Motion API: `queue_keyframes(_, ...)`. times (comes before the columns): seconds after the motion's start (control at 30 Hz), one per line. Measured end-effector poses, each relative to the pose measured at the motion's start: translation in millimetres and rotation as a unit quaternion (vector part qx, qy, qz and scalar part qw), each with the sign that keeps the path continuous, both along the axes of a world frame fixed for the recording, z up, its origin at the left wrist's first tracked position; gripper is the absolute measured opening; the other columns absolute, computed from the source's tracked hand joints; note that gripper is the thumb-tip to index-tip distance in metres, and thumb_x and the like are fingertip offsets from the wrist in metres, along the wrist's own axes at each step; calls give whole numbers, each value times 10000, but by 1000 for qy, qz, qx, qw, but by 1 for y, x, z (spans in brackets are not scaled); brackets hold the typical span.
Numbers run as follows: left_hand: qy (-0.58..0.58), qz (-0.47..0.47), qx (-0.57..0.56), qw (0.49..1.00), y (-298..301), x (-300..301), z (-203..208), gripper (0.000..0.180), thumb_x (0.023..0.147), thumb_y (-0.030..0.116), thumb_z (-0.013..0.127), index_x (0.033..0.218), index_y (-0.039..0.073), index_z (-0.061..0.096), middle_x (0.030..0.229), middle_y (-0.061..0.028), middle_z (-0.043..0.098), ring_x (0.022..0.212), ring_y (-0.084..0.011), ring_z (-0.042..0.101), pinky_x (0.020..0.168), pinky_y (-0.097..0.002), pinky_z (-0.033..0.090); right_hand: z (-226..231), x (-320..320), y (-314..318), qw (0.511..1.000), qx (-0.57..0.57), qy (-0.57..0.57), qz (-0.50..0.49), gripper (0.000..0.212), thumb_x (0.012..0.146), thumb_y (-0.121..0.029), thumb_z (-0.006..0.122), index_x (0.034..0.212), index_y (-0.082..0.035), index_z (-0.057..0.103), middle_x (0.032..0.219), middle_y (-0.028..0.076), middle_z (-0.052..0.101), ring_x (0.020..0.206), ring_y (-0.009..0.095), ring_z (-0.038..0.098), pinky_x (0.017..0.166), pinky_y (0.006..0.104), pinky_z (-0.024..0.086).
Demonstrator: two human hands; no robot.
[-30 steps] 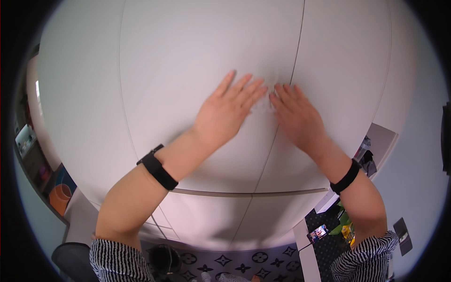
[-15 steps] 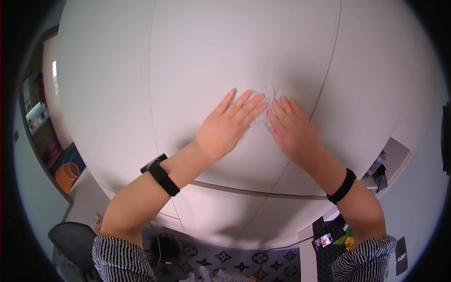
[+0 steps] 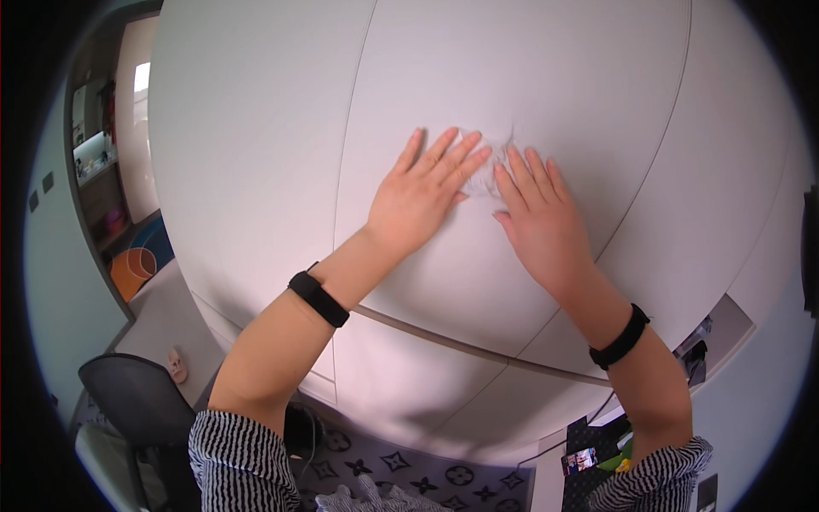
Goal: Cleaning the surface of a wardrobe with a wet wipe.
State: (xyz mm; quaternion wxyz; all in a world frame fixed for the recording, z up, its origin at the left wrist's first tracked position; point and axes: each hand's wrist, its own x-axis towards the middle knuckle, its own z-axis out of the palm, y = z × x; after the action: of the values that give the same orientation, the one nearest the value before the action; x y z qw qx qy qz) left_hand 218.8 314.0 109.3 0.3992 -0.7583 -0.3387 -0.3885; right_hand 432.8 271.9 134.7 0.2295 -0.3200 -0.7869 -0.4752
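Both of my hands lie flat against a white cabinet door. My left hand has its fingers spread, pointing up and to the right. My right hand rests beside it with its fingers pointing up. Between the fingertips sits a thin, clear crinkled film stuck on the door, touched by both hands. A black band is on each wrist.
More white door panels run to the left and right, split by thin seams. A dark chair and a patterned rug are below. At the far left there are shelves and an orange object.
The view has shifted so my hands now sit further right and higher. Both stay flat on the door, close together around the film.
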Motion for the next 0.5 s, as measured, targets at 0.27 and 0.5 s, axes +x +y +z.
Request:
queue_keyframes(0.27, -59, 16, -54, 997, 2, -25, -56, 688, 934, 245, 639, 1552, 158, 350, 1606, -58, 349, 1470, -281, 334, 1206, -510, 263, -43, -34, 17, 999, -46, -22, -1, 703, 869, -292, 717, 1458, -10, 458, 1535, 174, 421, 1448, 334, 357, 1211, 463, 269)
queue_keyframes(0.5, -73, 41, -99, 992, -1, -37, -126, 699, 917, 243, 659, 1541, 132, 365, 1603, -74, 351, 1475, -293, 325, 1210, -510, 258, -94, -50, 22, 995, -65, -73, 1, 678, 856, -292, 701, 1434, -4, 492, 1533, 163, 431, 1444, 318, 371, 1217, 456, 267)
